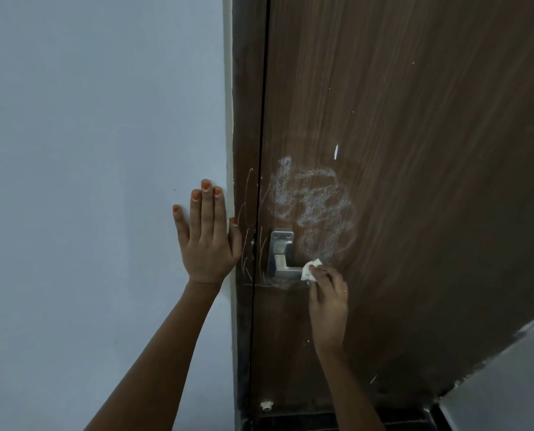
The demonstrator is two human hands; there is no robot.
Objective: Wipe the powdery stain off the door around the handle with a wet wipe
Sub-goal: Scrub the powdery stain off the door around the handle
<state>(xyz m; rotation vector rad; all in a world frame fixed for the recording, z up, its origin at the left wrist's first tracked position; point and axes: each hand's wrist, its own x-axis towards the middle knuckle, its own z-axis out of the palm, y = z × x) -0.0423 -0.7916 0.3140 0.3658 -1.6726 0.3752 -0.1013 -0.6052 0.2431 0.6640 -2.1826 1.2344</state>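
Powdery stain [314, 209] spreads in white, scribbled swirls across the brown wood-grain door [415, 150], sitting above and to the right of the metal handle [283, 259] and reaching down to about the level of the lever's outer end. The handle's silver plate is screwed to the door near its left edge, with the lever pointing right. Thin pale scratch-like lines [250, 231] run up and down the dark door frame [245, 119] and the door's edge just left of the handle plate, and a faint pale smear lies just below the handle. The right hand [328, 298] reaches up from below with its fingers pinched together on a small, crumpled white wet wipe [311, 269]; the wipe is pressed against the door at the tip of the lever, right at the lower edge of the stain. The left hand [205, 236] lies flat with fingers spread and extended, holding nothing, its palm on the pale blue-grey wall [88, 150] just beside the frame, the thumb touching the frame's edge; its nails carry orange polish. A few small white flecks dot the door higher up and lower down. Near the bottom of the door, close to the frame, sits a small white round fitting [266, 405].
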